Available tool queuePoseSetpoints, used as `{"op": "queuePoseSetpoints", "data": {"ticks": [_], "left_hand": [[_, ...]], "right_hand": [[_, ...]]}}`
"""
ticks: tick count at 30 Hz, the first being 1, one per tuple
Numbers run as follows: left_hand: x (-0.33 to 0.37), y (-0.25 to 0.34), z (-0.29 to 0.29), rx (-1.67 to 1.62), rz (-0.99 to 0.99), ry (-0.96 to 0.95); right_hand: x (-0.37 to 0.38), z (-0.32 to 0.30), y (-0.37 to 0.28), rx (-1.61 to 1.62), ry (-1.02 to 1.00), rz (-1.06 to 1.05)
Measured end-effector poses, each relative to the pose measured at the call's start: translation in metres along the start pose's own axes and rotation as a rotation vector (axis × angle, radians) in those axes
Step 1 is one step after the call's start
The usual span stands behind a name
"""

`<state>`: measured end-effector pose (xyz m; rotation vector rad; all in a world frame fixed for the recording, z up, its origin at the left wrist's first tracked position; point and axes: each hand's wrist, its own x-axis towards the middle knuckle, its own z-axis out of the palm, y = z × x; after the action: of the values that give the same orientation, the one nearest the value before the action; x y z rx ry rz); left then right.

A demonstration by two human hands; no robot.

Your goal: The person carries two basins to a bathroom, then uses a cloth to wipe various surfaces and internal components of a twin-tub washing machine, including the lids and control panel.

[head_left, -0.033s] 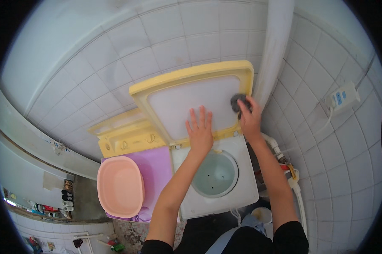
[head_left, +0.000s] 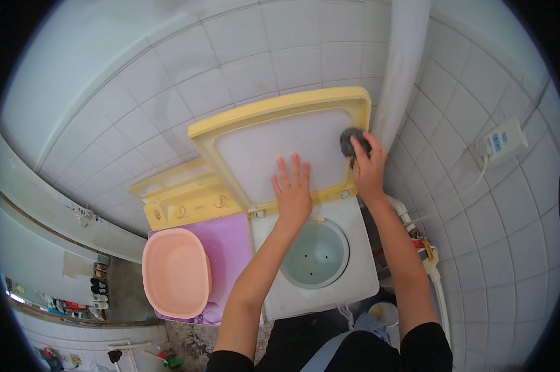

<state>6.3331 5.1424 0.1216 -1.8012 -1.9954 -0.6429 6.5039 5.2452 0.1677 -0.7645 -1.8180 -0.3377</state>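
Observation:
The yellow-framed lid of a twin-tub washing machine stands raised against the tiled wall. My left hand lies flat on its pale inner panel, fingers spread, near the lower middle. At the lid's right edge, my right hand grips a dark grey scouring pad and presses it against the yellow frame. Below the lid, the round spin tub is open, with small dark holes in its bottom. My left forearm crosses over the tub's left side.
A peach plastic basin stands on the machine's purple left cover. Behind it is the yellow control panel with knobs. A thick white pipe rises right of the lid. A white socket box hangs on the right wall.
My right hand has slid the scouring pad slightly up along the lid's right edge. The lid has tipped back a touch. My left hand stays in place.

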Motion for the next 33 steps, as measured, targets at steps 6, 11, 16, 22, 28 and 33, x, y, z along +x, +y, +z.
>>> {"op": "queuePoseSetpoints", "data": {"ticks": [6,11,16,22,28,33], "left_hand": [[0.002,-0.005,0.013,0.047,0.027,-0.028],[-0.004,-0.009,0.014,0.065,0.049,-0.069],[-0.006,-0.012,0.013,0.079,0.033,-0.053],[-0.005,-0.007,0.01,0.063,0.068,-0.06],[-0.009,-0.019,0.006,0.058,0.103,-0.006],[-0.011,-0.019,0.0,0.036,0.114,-0.029]], "right_hand": [[-0.028,0.027,0.02,-0.195,-0.041,0.0],[-0.079,0.034,0.029,-0.141,-0.124,0.04],[-0.13,0.027,0.021,-0.045,-0.342,0.166],[-0.166,0.031,0.006,-0.011,-0.371,0.338],[-0.14,0.019,-0.019,0.209,-0.482,0.317],[-0.129,0.02,-0.002,0.156,-0.703,0.335]]}}
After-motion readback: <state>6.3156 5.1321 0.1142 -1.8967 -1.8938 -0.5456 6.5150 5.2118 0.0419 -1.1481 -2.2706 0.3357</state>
